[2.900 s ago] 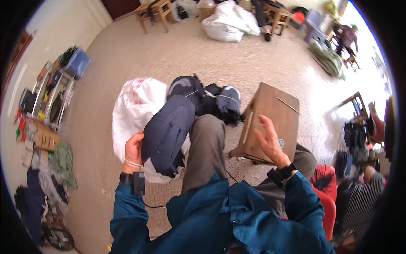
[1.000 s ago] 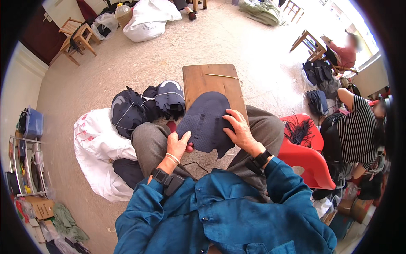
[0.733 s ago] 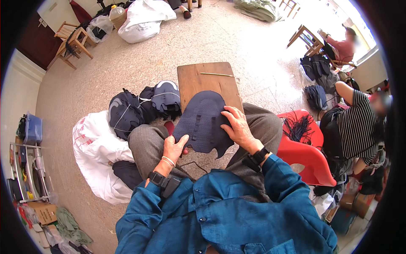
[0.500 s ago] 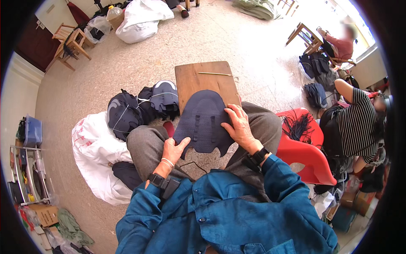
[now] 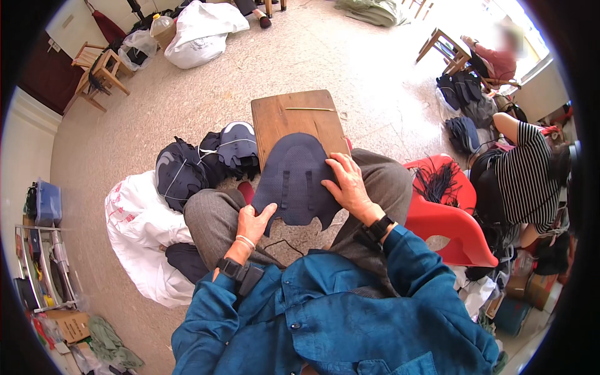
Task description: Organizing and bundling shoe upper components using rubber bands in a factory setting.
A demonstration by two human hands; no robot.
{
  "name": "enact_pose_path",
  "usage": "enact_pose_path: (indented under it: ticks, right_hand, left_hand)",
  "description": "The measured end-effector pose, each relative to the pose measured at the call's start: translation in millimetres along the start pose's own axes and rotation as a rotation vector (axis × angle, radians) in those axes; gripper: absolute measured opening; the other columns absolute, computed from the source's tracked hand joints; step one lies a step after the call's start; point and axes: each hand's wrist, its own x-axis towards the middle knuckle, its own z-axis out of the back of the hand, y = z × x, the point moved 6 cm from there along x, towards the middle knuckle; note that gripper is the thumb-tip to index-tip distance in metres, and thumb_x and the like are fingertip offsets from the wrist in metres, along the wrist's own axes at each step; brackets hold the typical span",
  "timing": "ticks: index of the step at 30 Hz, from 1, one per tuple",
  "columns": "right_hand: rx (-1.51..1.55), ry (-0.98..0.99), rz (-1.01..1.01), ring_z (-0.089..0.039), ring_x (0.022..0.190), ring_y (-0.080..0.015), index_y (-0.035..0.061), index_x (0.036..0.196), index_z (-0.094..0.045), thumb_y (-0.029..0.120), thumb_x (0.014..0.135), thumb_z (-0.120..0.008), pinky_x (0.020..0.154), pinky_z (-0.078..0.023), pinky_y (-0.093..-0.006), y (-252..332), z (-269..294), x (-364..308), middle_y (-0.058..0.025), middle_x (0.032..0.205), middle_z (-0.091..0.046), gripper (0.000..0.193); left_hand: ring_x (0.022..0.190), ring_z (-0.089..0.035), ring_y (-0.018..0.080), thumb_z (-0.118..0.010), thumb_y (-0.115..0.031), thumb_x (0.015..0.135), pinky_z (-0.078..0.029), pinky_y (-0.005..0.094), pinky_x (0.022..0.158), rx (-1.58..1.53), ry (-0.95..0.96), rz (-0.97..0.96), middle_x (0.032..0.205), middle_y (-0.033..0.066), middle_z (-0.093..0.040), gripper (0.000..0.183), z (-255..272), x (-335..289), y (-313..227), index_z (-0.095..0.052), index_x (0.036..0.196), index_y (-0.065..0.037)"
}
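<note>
Left grip [image 5: 254, 224] pinches panel [image 5: 297, 178]; red chair [image 5: 451, 232] holds strands [image 5: 439, 182].

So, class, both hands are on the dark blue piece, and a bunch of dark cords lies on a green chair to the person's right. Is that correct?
Not quite: the chair is red, not green, as the head view shows. The rest stands: the left hand and right hand are on the dark blue piece, and the dark cords lie on that chair.

l hand [image 5: 254, 225] lower, r hand [image 5: 350, 187] spread
</note>
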Motion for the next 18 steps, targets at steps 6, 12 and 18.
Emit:
enact_pose_path:
  ticks: [6, 12, 18]
  right_hand:
    - [-0.007, -0.084, -0.005, -0.049, 0.127, -0.0383, 0.0004, 0.127, -0.054, 0.017, 0.084, -0.073, 0.107, -0.039, -0.0457, -11.1, 4.5, 14.8, -0.0185, 0.132, -0.054, 0.049]
    - [0.116, -0.13, -0.061, -0.053, 0.122, -0.04, -0.0007, 0.127, -0.054, 0.007, 0.085, -0.067, 0.105, -0.043, -0.0447, -11.7, 40.2, -3.7, -0.0205, 0.13, -0.056, 0.045]
    - [0.15, -0.069, -0.142, -0.056, 0.123, -0.036, 0.0009, 0.126, -0.057, 0.001, 0.087, -0.063, 0.101, -0.046, -0.0388, -18.8, 60.8, -21.3, -0.0186, 0.132, -0.057, 0.04]
  left_hand:
    - [0.063, -0.059, 0.0101, -0.083, -0.036, 0.084, -0.048, 0.029, 0.056, -0.001, -0.033, -0.058, 0.072, 0.0029, -0.065, 0.045, 0.3, -7.2, -33.4, -0.067, 0.088, 0.006]
    - [0.12, -0.054, 0.0309, -0.078, -0.035, 0.084, -0.044, 0.0396, 0.099, 0.262, -0.284, -0.448, 0.132, 0.0214, -0.054, 0.063, 19.4, -35.2, -92.2, -0.054, 0.13, 0.003]
    - [0.15, -0.026, 0.0353, -0.075, -0.049, 0.081, -0.02, 0.0516, 0.121, 0.753, 0.003, -0.943, 0.159, 0.0164, -0.034, 0.084, -36.2, -30.0, -140.0, -0.046, 0.144, -0.002]
